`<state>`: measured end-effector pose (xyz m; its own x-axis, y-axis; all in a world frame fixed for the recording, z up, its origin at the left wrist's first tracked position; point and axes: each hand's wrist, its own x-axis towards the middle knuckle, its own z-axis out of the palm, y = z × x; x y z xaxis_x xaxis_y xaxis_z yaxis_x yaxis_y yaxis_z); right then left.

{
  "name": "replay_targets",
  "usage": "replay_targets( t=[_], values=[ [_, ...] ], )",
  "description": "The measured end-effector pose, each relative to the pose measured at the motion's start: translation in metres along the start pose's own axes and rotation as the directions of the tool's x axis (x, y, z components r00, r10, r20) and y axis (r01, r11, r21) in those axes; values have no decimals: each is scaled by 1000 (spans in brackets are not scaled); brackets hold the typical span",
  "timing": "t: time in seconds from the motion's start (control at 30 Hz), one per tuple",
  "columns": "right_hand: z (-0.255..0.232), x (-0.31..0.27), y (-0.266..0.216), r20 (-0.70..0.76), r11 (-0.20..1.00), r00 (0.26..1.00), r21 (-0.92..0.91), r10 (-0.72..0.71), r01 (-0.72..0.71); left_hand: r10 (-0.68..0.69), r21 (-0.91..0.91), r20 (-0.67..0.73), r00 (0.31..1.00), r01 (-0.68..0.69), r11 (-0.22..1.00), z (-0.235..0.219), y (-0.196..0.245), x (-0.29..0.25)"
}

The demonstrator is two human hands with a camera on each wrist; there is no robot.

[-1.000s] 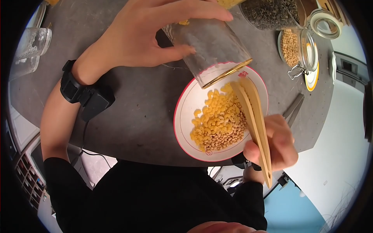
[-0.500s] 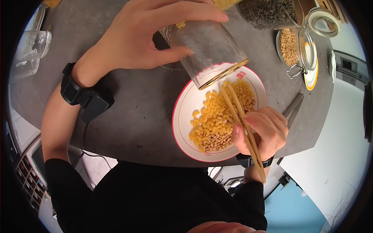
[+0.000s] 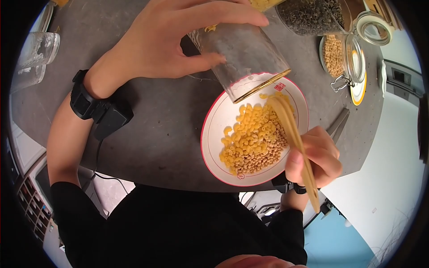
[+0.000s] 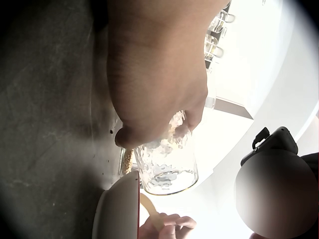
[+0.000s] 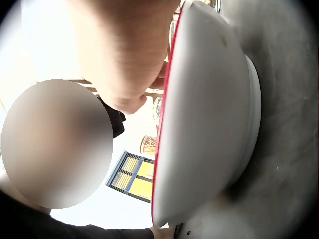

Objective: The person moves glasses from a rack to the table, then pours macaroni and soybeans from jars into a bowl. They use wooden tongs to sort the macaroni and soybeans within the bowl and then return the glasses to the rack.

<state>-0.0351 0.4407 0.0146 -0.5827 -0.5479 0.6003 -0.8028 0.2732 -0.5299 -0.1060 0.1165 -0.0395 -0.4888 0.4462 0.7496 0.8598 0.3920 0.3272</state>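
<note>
The left hand (image 3: pixel 165 40) grips a clear gold-rimmed glass (image 3: pixel 246 53), tilted with its mouth toward the far side of a white, red-rimmed bowl (image 3: pixel 214 152). A few yellow pieces lie inside the glass. Macaroni (image 3: pixel 252 129) and tan beans (image 3: pixel 254 161) fill the middle of the bowl. Over the bowl's right side, the right hand (image 3: pixel 315 156) holds wooden tongs (image 3: pixel 296 138), their tips at the macaroni. In the left wrist view the glass (image 4: pixel 167 169) hangs above the bowl's edge (image 4: pixel 119 209). The right wrist view shows the bowl's outside (image 5: pixel 209 109); the tongs are hidden there.
At the upper right are a container of dark dried leaves (image 3: pixel 310 15), an open clip jar of beans (image 3: pixel 334 56) and a yellow-rimmed plate (image 3: pixel 359 89). Metal tongs or a similar tool (image 3: pixel 339 125) lie right of the bowl. Clear glasses (image 3: pixel 40 49) stand at far left.
The right hand and wooden tongs swung left over the macaroni, the arms visibly apart, then back right, where the arms now look close together. The left hand keeps its grip on the tilted glass.
</note>
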Motion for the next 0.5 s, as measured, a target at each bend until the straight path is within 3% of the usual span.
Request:
replay_targets(
  t=[0.03, 0.1, 0.13, 0.23, 0.27, 0.3, 0.37, 0.43, 0.5],
  values=[
    [4, 0, 1, 0, 1000, 1000, 0, -1, 1, -62, -49, 10, 998, 63, 997, -4, 6, 4],
    [17, 2, 2, -273, 958, 961, 261, -40, 114, -54, 1, 41, 998, 54, 999, -8, 8, 6],
    [9, 1, 0, -112, 993, 992, 102, -56, 67, -44, 45, 70, 997, 41, 998, -9, 9, 8],
    [0, 0, -8, -3, 999, 1000, -31, -11, 11, -50, 96, 137, 989, 37, 995, -16, 18, 16],
    [6, -3, -5, -166, 1000, 986, 17, -11, 14, -47, 98, 136, 990, 34, 995, -11, 10, 11],
    [3, 2, -5, -167, 1000, 986, 18, -14, 18, -2, 63, 61, 998, -2, 998, 0, -5, 0],
    [-5, 13, -4, 54, 982, 996, -177, 77, -66, 40, 35, -10, 999, -40, 999, -1, -6, -2],
    [1, 15, -4, 56, 975, 995, -214, 79, -66, -64, 36, 93, 994, 61, 998, -12, 11, 9],
    [0, 19, -6, 134, 966, 990, -259, 43, -7, -62, 33, 97, 993, 59, 998, -12, 9, 9]
  ],
)
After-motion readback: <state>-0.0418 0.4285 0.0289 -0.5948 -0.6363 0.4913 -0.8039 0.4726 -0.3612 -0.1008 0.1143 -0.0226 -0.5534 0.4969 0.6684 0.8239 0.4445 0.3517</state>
